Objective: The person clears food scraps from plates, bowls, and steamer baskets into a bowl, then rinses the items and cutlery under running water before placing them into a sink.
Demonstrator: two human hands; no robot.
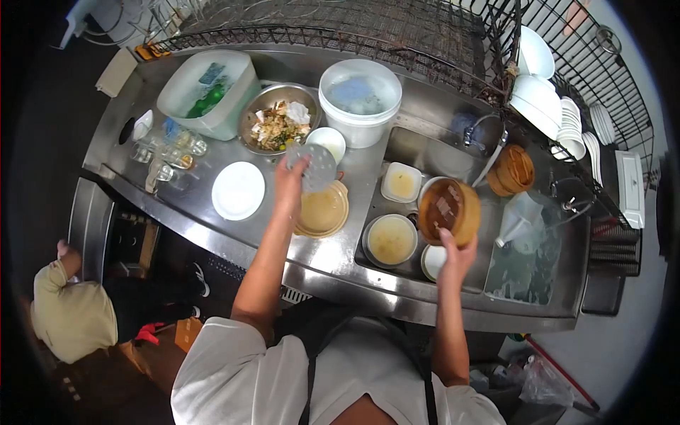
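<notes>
In my left hand (287, 185) is a thin, round, pale liner sheet (319, 167) with small holes, pinched by its edge. Below that sheet a round bamboo steamer piece (323, 212) lies on the steel counter. Over the sink, my right hand (459, 256) grips the near rim of a bamboo steamer basket (467, 216), tilted so its dark brown inner face shows. A yellowish-stained bowl (392, 239) and a square white dish (401, 183) sit in the sink to the left of this basket. To the left of my left arm rests a white plate (239, 190).
A metal bowl of food scraps (266, 142), a white bucket (360, 127) and a plastic tub (234, 117) stand along the back. Glasses (163, 170) cluster at left. Another bamboo steamer (513, 170) stands behind the water-filled right basin (524, 273). A person (74, 319) is at lower left.
</notes>
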